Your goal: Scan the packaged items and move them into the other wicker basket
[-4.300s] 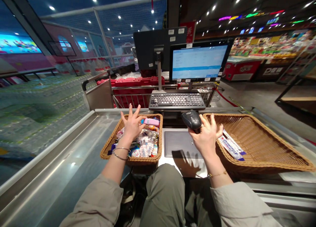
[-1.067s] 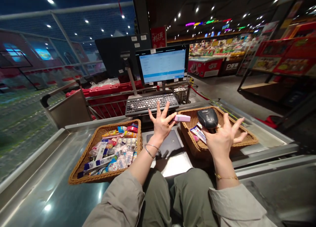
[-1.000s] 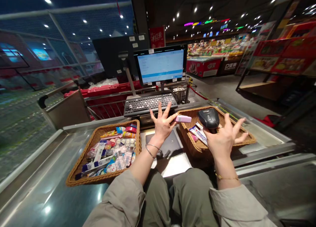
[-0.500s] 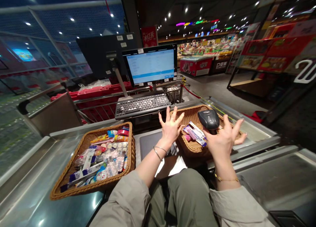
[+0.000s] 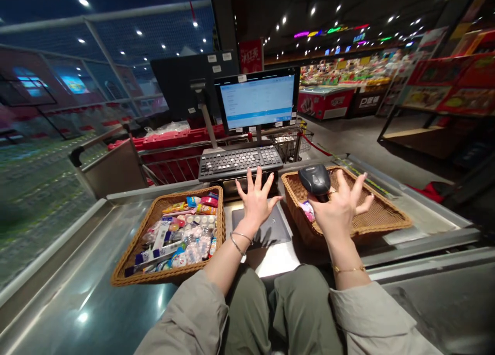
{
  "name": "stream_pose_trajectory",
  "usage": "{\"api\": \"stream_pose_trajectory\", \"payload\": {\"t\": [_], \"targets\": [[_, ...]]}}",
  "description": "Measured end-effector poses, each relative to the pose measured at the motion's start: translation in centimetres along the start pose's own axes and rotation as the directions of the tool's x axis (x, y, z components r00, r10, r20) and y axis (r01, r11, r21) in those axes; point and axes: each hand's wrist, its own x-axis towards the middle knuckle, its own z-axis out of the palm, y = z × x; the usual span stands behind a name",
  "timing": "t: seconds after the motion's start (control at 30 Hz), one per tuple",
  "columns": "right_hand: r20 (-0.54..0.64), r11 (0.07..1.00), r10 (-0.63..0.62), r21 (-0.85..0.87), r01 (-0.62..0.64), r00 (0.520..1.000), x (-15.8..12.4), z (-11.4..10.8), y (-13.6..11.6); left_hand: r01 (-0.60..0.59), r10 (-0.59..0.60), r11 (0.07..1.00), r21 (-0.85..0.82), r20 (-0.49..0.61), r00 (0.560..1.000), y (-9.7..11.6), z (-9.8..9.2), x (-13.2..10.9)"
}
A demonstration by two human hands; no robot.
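Note:
My left hand (image 5: 256, 201) is spread wide, palm down, above a grey flat panel (image 5: 284, 232) in the counter, just short of the keyboard (image 5: 240, 162). Nothing is in it. A black barcode scanner (image 5: 314, 180) sits in the grip of my right hand (image 5: 338, 208), between thumb and forefinger, with the other fingers stretched out. The scanner's handle is mostly hidden by the hand. Both are over the right wicker basket (image 5: 386, 218), where a pink and white packet (image 5: 308, 210) shows partly behind my thumb. On my left, another wicker basket (image 5: 116, 272) holds many small packaged sweets (image 5: 185, 236).
A lit monitor (image 5: 258, 102) stands behind the keyboard, with the back of a second screen (image 5: 181, 89) beside it. The metal counter (image 5: 69, 298) runs to both sides. Past it are red shopping carts (image 5: 174, 144) and store shelves (image 5: 444, 82).
The view has turned left. My left hand has moved back from the right basket's edge to over the panel. My right hand has carried the scanner left across its basket, covering more of the packets.

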Motion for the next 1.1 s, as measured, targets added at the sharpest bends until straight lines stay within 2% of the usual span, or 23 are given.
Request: {"api": "stream_pose_trajectory", "payload": {"t": [0.33, 0.6, 0.87, 1.1], "targets": [[0.092, 0.994, -0.107, 0.035, 0.104, 0.99, -1.1, 2.8, -5.3, 0.124, -0.125, 0.989, 0.075, 0.011, 0.992, -6.8, -2.0, -2.5], [0.17, 0.981, -0.18, 0.099, 0.165, 0.969, -2.4, 4.3, -8.7, 0.221, -0.228, 0.968, 0.116, 0.046, 0.973, -10.9, -3.6, -4.3], [0.24, 0.969, -0.233, 0.14, 0.204, 0.943, -3.3, 5.6, -10.7, 0.32, -0.345, 0.925, 0.203, 0.102, 0.933, -15.8, -5.0, -5.9], [0.252, 0.96, -0.265, 0.153, 0.232, 0.931, -4.3, 6.4, -11.1, 0.368, -0.422, 0.882, 0.293, 0.147, 0.895, -19.5, -5.3, -6.9]]}}
